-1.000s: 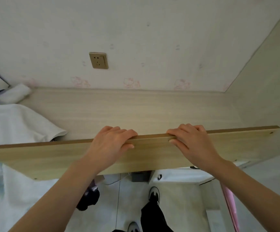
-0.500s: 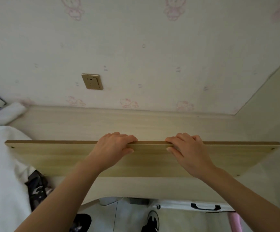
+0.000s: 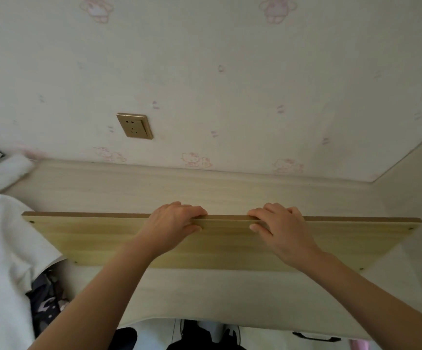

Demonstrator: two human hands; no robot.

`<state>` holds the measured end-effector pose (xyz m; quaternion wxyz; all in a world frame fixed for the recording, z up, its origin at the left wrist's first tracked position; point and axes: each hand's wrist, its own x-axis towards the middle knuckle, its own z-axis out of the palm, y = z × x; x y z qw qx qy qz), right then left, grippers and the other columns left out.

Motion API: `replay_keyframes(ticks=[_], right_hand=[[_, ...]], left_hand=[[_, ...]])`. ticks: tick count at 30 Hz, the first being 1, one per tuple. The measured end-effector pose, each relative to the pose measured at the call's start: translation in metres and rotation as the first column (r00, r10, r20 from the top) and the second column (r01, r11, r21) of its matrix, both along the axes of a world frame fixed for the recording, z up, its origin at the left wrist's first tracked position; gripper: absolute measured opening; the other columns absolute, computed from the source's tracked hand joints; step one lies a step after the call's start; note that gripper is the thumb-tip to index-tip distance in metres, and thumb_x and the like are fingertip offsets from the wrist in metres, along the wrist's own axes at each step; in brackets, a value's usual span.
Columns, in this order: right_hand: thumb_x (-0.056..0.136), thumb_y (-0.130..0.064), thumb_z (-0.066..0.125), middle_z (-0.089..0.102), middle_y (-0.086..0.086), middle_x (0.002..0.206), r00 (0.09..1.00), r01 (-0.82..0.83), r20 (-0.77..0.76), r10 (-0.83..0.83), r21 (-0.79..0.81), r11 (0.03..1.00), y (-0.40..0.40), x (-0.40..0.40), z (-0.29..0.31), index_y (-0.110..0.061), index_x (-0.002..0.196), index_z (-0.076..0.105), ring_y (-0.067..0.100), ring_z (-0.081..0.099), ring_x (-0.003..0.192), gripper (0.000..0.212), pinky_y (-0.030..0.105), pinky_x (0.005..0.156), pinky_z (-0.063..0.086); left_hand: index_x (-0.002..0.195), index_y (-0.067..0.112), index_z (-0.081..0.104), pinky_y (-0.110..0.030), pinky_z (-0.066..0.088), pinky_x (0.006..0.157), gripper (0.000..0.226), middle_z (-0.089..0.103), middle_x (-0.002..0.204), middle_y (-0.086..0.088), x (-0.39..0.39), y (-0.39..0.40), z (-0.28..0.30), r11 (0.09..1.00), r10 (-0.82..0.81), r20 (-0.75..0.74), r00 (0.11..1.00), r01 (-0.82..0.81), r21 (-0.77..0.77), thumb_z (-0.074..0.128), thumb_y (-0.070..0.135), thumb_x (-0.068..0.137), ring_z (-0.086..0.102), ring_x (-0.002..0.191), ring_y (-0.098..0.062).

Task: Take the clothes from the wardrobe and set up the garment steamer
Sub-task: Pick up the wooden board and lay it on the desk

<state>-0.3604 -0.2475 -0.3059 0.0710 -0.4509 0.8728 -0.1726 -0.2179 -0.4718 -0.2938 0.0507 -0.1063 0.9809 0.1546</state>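
Board (image 3: 230, 246) far edge held in both grips, left hand (image 3: 172, 223) and right hand (image 3: 280, 228) curled.

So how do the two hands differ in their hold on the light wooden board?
The left hand holds the light wooden board left of centre, thumb pointing right. The right hand holds right of centre, thumb pointing left. Both curl fingers over the top edge, thumbs on the near face.
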Motion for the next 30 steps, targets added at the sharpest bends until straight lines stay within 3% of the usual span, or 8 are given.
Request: replay_keyframes(ticks=[8,12,17,22,25,27,30], right_hand=[[0.096,-0.04,0.048,0.054,-0.019,0.099,0.998,0.014,0.059,-0.016,0.043,0.999,-0.037,-0.015,-0.006,-0.033,0.124,0.058,0.006,0.051,0.1,0.03,0.029,0.084,0.028],[0.093,-0.041,0.056,0.066,-0.011,0.114,0.991,0.045,0.125,-0.054,0.073,0.996,-0.06,-0.03,-0.016,-0.026,0.12,0.062,0.012,0.058,0.107,0.032,0.038,0.098,0.04],[0.089,-0.04,0.062,0.069,-0.007,0.109,0.977,0.114,0.165,-0.133,0.115,0.987,-0.079,-0.052,-0.038,-0.023,0.111,0.067,0.017,0.061,0.103,0.028,0.04,0.095,0.044],[0.088,-0.038,0.063,0.067,0.001,0.113,0.968,0.136,0.181,-0.175,0.21,0.968,-0.102,-0.071,-0.065,-0.02,0.113,0.065,0.024,0.058,0.109,0.032,0.04,0.096,0.043],[0.084,-0.048,0.064,0.062,0.003,0.117,0.969,0.112,0.175,-0.175,0.318,0.942,-0.113,-0.078,-0.083,-0.02,0.119,0.06,0.026,0.054,0.113,0.045,0.04,0.097,0.041],[0.08,-0.058,0.064,0.055,0.003,0.123,0.974,0.077,0.165,-0.157,0.409,0.909,-0.117,-0.08,-0.093,-0.019,0.126,0.052,0.025,0.05,0.117,0.061,0.041,0.099,0.039],[0.077,-0.064,0.063,0.05,0.003,0.129,0.986,0.024,0.128,-0.106,0.519,0.854,-0.115,-0.081,-0.108,-0.018,0.132,0.044,0.024,0.049,0.118,0.074,0.039,0.096,0.041]], left_hand=[[0.129,0.037,0.051,-0.035,0.046,0.091,0.035,0.065,0.116,0.009,-0.015,-0.046,-0.017,0.999,0.003,0.054,0.999,-0.006,0.051,0.053,0.042,0.094,0.057,0.106,-0.014],[0.133,0.03,0.05,-0.034,0.039,0.097,0.039,0.061,0.126,0.011,-0.022,-0.061,-0.032,1.0,0.01,-0.003,1.0,-0.01,0.023,0.051,0.04,0.096,0.055,0.115,-0.013],[0.132,0.029,0.051,-0.036,0.039,0.094,0.038,0.059,0.117,0.006,-0.04,-0.078,-0.062,0.999,0.044,-0.033,0.999,-0.043,0.029,0.051,0.038,0.096,0.054,0.112,-0.018],[0.136,0.028,0.048,-0.037,0.036,0.1,0.044,0.054,0.126,0.003,-0.051,-0.1,-0.091,0.996,0.088,0.012,0.996,-0.088,0.017,0.054,0.036,0.094,0.048,0.118,-0.022],[0.146,0.028,0.034,-0.037,0.025,0.111,0.055,0.044,0.142,0.002,-0.047,-0.109,-0.108,0.996,0.091,0.078,0.993,-0.089,-0.016,0.052,0.037,0.095,0.039,0.131,-0.022],[0.152,0.028,0.019,-0.038,0.014,0.118,0.066,0.027,0.156,0.001,-0.039,-0.111,-0.121,0.997,0.077,0.125,0.989,-0.075,-0.024,0.051,0.037,0.095,0.021,0.145,-0.024],[0.153,0.032,0.001,-0.045,0.008,0.12,0.08,0.0,0.163,0.004,-0.022,-0.11,-0.138,0.991,0.122,0.201,0.972,-0.129,0.022,0.054,0.035,0.094,-0.004,0.149,-0.025]])
